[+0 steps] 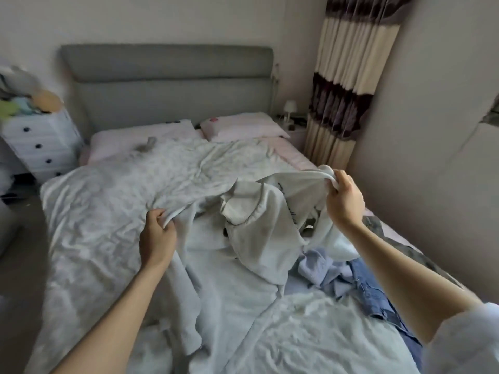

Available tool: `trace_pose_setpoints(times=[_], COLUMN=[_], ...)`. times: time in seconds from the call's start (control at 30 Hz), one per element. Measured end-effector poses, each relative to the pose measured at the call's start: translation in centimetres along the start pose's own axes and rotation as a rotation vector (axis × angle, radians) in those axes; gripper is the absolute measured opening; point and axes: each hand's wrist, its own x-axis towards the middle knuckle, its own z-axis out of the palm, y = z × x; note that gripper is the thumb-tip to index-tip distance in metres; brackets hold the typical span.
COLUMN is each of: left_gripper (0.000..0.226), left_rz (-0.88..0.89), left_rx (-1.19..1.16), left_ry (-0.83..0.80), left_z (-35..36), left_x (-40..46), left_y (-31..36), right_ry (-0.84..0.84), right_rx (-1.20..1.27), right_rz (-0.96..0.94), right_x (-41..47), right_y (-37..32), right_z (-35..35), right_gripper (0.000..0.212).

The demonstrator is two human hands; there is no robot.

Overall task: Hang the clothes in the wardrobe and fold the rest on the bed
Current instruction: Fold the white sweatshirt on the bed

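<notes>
Left hand [158, 236]: fingers curled tight round one edge of the white top [259, 220], low, just over the covers.
Right hand [344, 198]: fingers and thumb pinched on another bunched edge of the same top, held up higher than the left.
White top: stretched between both hands, over the middle of the bed [89, 211]. Loose middle part sagging down, touching the covers. Dark letters on one fold, too crumpled to read.
Long pale cloth [186, 300]: hanging down from under the left hand, lying flat along the covers toward the near end. Cannot tell if part of the top.
Blue clothes [332, 273]: heaped on the right side of the bed, under the right arm. Light blue crumpled piece near the top, darker blue jeans-like piece [378, 298] just beside it.
Dark grey cloth [378, 225]: on the bed edge by the wall, past the right wrist.
Covers: pale, wrinkly, spread over most of the bed.
Pillows [243, 128]: two, pinkish, up by the grey headboard [167, 85].
White drawers [40, 144]: left of the bed, with soft colourful stuff piled on it, blurry.
Small lamp [290, 107]: on the far right side, next to the striped curtain [348, 76].
Sleeve [464, 344]: white, bottom right corner, on the right arm.
</notes>
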Motion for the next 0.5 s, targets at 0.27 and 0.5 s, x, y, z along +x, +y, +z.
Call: trace_pose_setpoints(times=[0.27,0.5], left_gripper=[0.096,0.053], left_rz=[0.542,0.722], left_rx=[0.047,-0.083], left_ry=[-0.571,-0.923], left_z=[-4.1,-2.6], left_x=[-0.4,-4.1], left_y=[13.7,22.8], right_ry=[-0.127,-0.006], right_rx=[0.006,-0.005], right_rz=[-0.770,-0.992], right_x=[2.7,2.9], right_y=[-10.7,-15.3], right_z=[-7.2,-13.3], right_gripper=[0.031,0.034])
